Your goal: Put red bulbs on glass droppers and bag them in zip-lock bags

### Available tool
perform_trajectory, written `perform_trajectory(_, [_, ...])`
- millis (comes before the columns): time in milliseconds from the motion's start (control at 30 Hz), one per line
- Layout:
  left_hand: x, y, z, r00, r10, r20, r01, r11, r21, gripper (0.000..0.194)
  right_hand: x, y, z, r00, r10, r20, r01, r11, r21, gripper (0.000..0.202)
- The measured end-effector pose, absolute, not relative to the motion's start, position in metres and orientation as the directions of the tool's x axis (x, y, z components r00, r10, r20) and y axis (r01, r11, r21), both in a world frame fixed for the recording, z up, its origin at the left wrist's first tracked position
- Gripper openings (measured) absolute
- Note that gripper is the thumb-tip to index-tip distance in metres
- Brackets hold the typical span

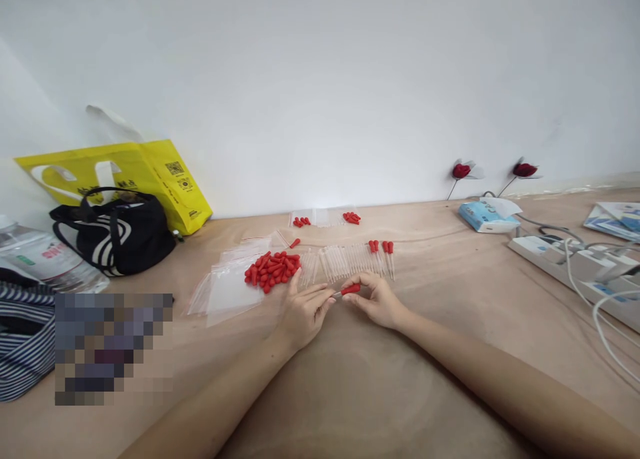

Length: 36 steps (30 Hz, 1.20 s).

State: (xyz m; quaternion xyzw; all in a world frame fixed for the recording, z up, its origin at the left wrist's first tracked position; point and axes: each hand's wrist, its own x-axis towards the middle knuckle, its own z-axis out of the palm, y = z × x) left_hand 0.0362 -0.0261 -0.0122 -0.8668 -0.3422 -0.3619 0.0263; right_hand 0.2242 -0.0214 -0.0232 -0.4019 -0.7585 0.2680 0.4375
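Observation:
My left hand (305,310) pinches the clear glass tube of a dropper. At the tube's right end, my right hand (373,299) grips a red rubber bulb (351,289). Behind my hands lies a row of clear tubes (345,261), with several red-capped droppers (388,247) at its right end. A pile of red bulbs (273,271) sits to the left, partly over clear plastic bags (231,292). One loose red bulb (295,243) rests behind the pile.
Small bags with red bulbs (351,217) lie near the wall. At left are a yellow bag (185,195), a black bag (143,235) and a water bottle (45,259). Tissues (483,217), a power strip (545,255) with cables and two red flowers (461,171) are at right.

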Motion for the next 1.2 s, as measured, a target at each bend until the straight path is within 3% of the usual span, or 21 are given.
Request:
perform_trajectory(133, [0.035, -0.029, -0.009, 0.508, 0.568, 0.647, 0.619, -0.763, 0.184, 0.023, 0.213, -0.015, -0.020, -0.216, 0.901, 0.376, 0.053, 0.395, -0.917, 0.024])
perform_trajectory(233, [0.032, -0.029, -0.008, 0.497, 0.590, 0.637, 0.645, -0.742, 0.183, 0.029, 0.225, 0.007, -0.012, -0.077, 0.936, 0.343, -0.020, 0.343, -0.939, 0.033])
perform_trajectory(300, [0.031, -0.028, -0.008, 0.486, 0.616, 0.621, 0.661, -0.723, 0.199, 0.028, 0.245, 0.027, -0.005, 0.027, 0.948, 0.317, 0.054, 0.316, -0.947, 0.041])
perform_trajectory(367, [0.032, -0.026, -0.010, 0.489, 0.643, 0.589, 0.673, -0.708, 0.214, 0.026, 0.271, 0.046, 0.001, 0.119, 0.956, 0.270, 0.278, 0.229, -0.933, 0.045])
perform_trajectory(433, [0.032, -0.025, -0.011, 0.501, 0.661, 0.559, 0.677, -0.701, 0.222, 0.025, 0.293, 0.061, 0.003, 0.183, 0.960, 0.211, 0.548, 0.079, -0.833, 0.049])
perform_trajectory(533, [0.033, -0.025, -0.012, 0.510, 0.676, 0.532, 0.678, -0.697, 0.235, 0.023, 0.309, 0.073, 0.000, 0.246, 0.954, 0.172, 0.739, -0.069, -0.671, 0.047])
perform_trajectory(833, [0.033, -0.025, -0.012, 0.515, 0.706, 0.486, 0.681, -0.681, 0.269, 0.020, 0.292, 0.085, -0.016, 0.196, 0.968, 0.157, 0.922, -0.127, -0.365, 0.032])
perform_trajectory(1033, [0.034, -0.027, -0.012, 0.474, 0.709, 0.523, 0.711, -0.658, 0.248, 0.018, 0.295, 0.077, -0.012, 0.168, 0.973, 0.155, 0.939, -0.110, -0.326, 0.028])
perform_trajectory(1200, [0.028, -0.020, -0.005, 0.341, 0.768, 0.542, 0.840, -0.508, 0.192, 0.019, 0.293, 0.065, -0.002, 0.115, 0.991, 0.073, 0.958, -0.092, -0.272, 0.020])
